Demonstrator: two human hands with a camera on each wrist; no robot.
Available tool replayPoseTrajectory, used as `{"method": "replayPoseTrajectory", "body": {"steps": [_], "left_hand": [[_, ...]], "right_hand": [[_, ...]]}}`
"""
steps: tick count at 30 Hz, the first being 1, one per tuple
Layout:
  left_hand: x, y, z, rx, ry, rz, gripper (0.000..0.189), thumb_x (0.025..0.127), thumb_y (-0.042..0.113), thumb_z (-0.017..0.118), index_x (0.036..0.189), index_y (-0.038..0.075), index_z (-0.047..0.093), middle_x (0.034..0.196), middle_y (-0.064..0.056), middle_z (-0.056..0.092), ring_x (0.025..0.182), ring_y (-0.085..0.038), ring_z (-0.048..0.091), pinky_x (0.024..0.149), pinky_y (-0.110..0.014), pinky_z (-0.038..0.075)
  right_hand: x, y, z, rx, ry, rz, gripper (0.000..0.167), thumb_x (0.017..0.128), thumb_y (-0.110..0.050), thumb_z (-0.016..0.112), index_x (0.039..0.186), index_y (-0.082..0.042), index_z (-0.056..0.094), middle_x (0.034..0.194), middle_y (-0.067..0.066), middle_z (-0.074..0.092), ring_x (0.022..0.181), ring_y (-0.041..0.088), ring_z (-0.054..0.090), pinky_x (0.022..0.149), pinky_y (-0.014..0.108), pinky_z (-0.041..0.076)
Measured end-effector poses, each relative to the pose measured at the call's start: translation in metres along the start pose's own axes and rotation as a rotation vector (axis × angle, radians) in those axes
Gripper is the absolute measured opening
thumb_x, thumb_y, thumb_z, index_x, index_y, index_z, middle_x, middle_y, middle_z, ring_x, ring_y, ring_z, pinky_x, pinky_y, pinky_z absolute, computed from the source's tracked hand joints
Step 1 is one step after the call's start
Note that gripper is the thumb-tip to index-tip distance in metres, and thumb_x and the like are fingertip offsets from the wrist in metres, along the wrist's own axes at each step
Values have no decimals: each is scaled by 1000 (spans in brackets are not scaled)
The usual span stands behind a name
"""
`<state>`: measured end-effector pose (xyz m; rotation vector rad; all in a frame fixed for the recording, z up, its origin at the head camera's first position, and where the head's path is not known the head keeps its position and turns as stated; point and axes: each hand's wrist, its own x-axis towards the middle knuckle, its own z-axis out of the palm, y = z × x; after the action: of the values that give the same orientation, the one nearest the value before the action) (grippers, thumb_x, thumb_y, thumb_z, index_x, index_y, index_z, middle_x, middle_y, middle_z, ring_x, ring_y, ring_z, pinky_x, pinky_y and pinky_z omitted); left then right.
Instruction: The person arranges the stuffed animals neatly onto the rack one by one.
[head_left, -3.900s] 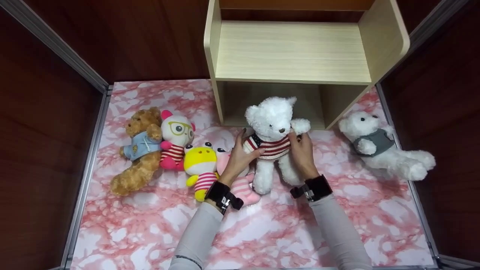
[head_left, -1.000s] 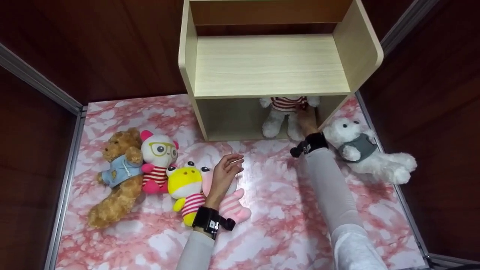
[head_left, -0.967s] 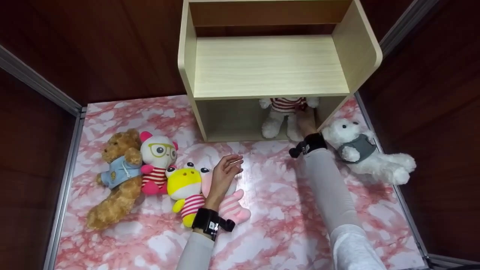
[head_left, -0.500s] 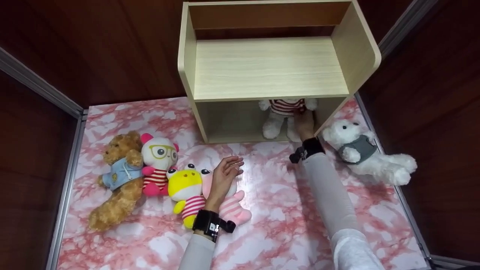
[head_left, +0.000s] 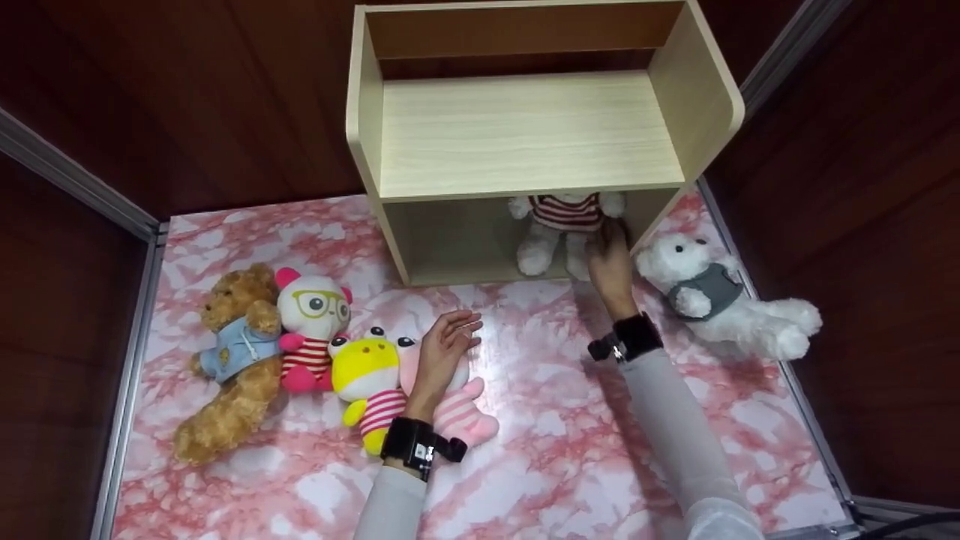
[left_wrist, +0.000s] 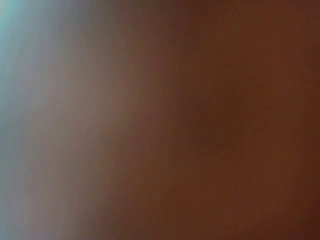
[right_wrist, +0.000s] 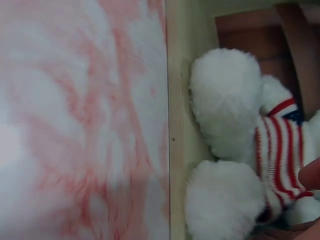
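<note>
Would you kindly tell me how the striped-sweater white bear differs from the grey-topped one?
The white plush bear in the red-striped sweater is inside the pale wooden shelf; the white plush bear in the grey top lies outside. The shelf hides the first bear's face; the second's shows. Both have fluffy white fur.

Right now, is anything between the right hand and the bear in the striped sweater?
Nothing visible: the right hand reaches into the open lower compartment, beside the white bear. The board above hides most of its head.
</note>
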<state>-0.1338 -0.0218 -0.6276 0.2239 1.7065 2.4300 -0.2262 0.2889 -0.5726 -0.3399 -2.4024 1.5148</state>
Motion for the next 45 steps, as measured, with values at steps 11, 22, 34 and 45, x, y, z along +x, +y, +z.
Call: {"method": "replayPoseTrajectory", "body": {"steps": [11, 22, 34, 45], "left_hand": [[1, 7, 0, 48, -4, 41, 33, 100, -11, 55, 131, -18, 53, 129, -39, 59, 120, -51, 60, 95, -44, 57], [-8, 28, 10, 280, 14, 118, 40, 98, -6, 61, 137, -6, 56, 140, -27, 57, 127, -47, 58, 102, -40, 53], [-14, 46, 13, 726, -31, 313, 41, 94, 8, 68, 135, 3, 62, 139, -12, 61, 133, -28, 55, 108, -48, 46], [-17, 63, 9, 930, -70, 301, 54, 97, 26, 71, 144, 5, 56, 148, -13, 55, 138, -28, 51, 117, -43, 39]], "right_hand": [[-51, -14, -54, -46, 30, -166, 51, 101, -3, 57, 150, 7, 46, 134, 28, 62, 118, 39, 63, 103, 39, 51], [-58, 18, -132, -433, 213, -472, 70, 87, -16, 83, 144, 8, 51, 132, 31, 59, 120, 48, 54, 105, 59, 40], [-71, 61, -172, -646, 126, -254, 114, 73, -26, 96, 157, 9, 28, 146, 38, 45, 129, 56, 48, 104, 66, 40], [-60, 79, -172, -790, 64, -135, 115, 70, -35, 97, 154, 10, 31, 147, 39, 43, 127, 58, 47, 94, 78, 37]]}}
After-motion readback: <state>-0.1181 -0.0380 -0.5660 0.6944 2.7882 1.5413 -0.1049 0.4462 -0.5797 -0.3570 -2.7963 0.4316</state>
